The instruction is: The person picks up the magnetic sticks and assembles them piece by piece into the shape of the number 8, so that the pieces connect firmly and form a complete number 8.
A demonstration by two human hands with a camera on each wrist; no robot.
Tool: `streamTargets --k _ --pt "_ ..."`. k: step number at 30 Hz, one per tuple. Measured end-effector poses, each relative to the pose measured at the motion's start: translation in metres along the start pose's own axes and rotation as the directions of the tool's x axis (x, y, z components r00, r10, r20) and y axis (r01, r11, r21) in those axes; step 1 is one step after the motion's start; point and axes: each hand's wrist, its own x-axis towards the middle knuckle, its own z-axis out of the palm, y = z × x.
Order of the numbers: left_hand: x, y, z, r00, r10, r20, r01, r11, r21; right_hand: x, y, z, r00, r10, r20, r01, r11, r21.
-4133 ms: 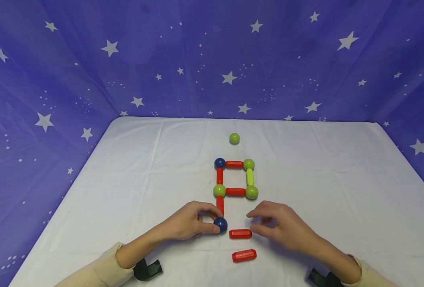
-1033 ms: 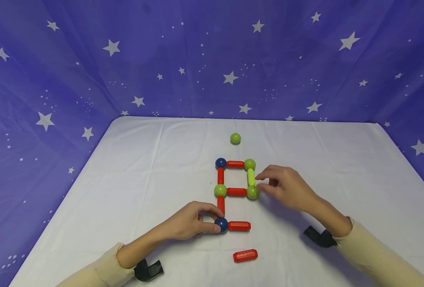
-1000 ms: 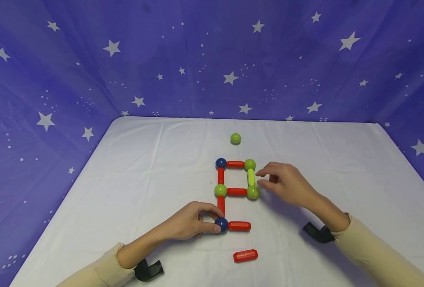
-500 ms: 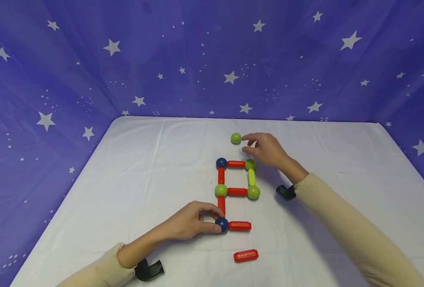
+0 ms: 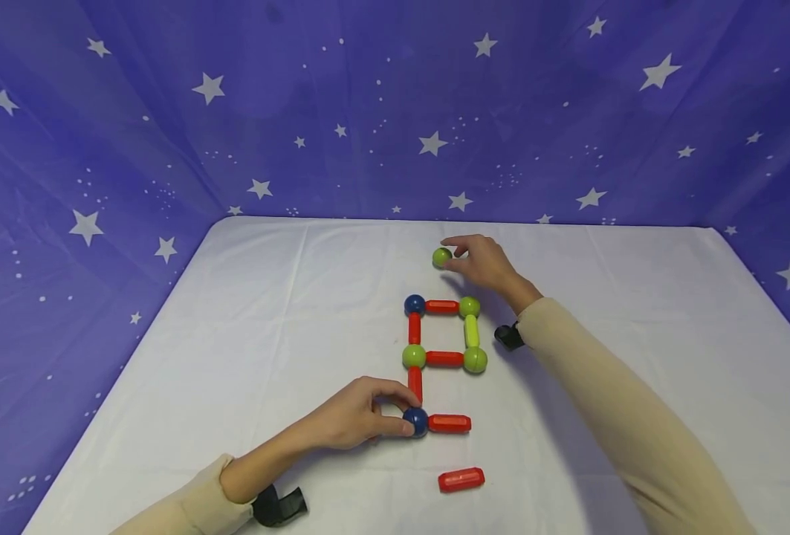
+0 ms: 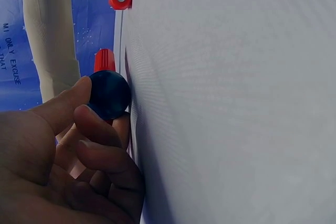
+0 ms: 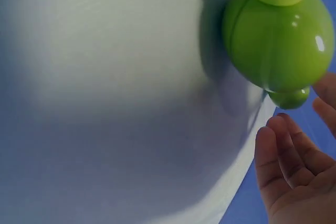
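My left hand [image 5: 351,416] pinches a blue ball [image 5: 417,422] between thumb and fingers at the near left corner of a ball-and-rod frame; the left wrist view shows this blue ball [image 6: 109,95] close up. A red rod [image 5: 449,423] joins that ball on its right. At the back, my right hand [image 5: 484,261] has its thumb and fingers spread around a loose green ball [image 5: 441,258]. In the right wrist view this small green ball [image 7: 290,98] sits between the fingertips, with slight gaps showing. A larger green ball [image 7: 278,40] of the frame stands nearer that camera.
The frame's upper square has red rods [image 5: 442,306], a lime rod [image 5: 471,331], another blue ball [image 5: 415,305] and green balls [image 5: 475,360]. One loose red rod [image 5: 461,479] lies near the front. A starry blue cloth [image 5: 341,111] hangs behind the white table [image 5: 602,297].
A red rod has joined the blue ball held by my left hand, which stays put. My right hand has moved from the near rods past the frame to the loose green ball.
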Motion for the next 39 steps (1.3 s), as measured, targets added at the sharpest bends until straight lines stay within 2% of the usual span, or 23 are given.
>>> streamTargets --k 9,18,32,39 --pt "0.001 0.0 -0.001 1.0 -0.017 0.008 0.017 1.0 -0.022 0.01 0.0 0.009 0.999 0.038 0.008 -0.039 0.999 0.018" --pt "0.001 0.0 0.0 1.0 -0.01 0.007 0.01 1.0 -0.02 0.008 -0.001 0.01 0.998 0.064 -0.004 -0.064 0.998 0.02" --pt "0.0 0.0 -0.001 1.0 0.001 0.006 -0.001 1.0 -0.004 0.003 0.002 0.01 0.997 0.043 -0.057 -0.04 0.998 0.054" --pt "0.0 -0.002 -0.001 1.0 0.015 0.006 -0.015 1.0 -0.017 -0.006 0.0 0.005 0.997 -0.012 -0.078 0.017 0.997 0.074"
